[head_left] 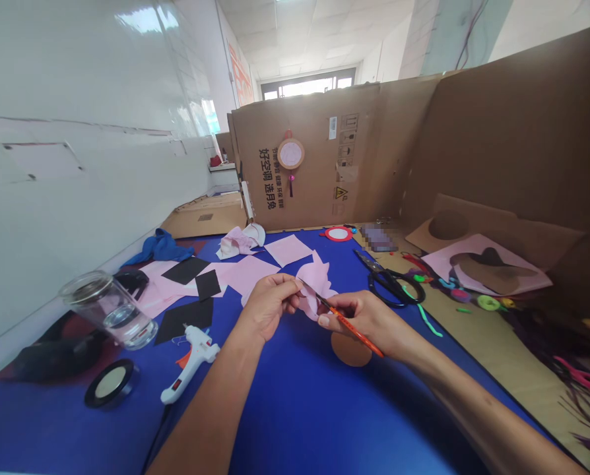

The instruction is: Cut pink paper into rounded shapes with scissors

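Observation:
In the head view my left hand [278, 300] is closed, pinching the near edge of a thin, crumpled pink sheet [312, 272]. Fingers of my right hand [361, 320] wrap a slim orange tool [353, 328] with a dark pointed tip; its exact kind is unclear. That tip lies against the pink sheet, close to my left fingertips. Partly beneath my right hand a round tan disc [352, 349] rests on the blue table surface [285, 409].
Left: a white glue gun [191, 363], a clear jar [121, 316] of liquid, a roll of tape [111, 382], black squares [183, 321]. Right: large black scissors [394, 285], a phone-like blurred item [378, 239], colourful trimmings. Cardboard walls [364, 152] stand behind.

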Action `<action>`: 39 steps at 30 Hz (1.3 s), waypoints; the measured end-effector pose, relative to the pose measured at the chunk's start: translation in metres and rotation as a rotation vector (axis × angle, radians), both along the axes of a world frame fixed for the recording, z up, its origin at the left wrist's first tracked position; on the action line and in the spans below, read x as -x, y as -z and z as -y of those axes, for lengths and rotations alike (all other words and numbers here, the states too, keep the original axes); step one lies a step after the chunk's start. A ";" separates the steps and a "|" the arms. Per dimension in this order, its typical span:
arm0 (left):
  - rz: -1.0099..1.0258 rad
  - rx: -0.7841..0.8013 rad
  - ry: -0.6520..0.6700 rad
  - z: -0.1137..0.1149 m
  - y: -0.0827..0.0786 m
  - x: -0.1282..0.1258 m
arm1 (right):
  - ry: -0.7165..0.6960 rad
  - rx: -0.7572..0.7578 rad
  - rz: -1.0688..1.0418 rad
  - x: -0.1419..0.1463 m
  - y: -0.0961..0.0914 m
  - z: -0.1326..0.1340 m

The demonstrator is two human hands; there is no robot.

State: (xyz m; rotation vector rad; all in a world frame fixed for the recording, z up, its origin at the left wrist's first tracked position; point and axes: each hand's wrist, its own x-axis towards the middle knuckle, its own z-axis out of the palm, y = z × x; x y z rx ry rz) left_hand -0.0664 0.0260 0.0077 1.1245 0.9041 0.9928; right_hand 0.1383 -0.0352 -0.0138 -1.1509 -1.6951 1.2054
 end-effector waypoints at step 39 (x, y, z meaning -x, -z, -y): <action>0.062 -0.024 -0.104 0.007 0.001 -0.012 | 0.046 0.049 0.020 0.005 -0.007 0.002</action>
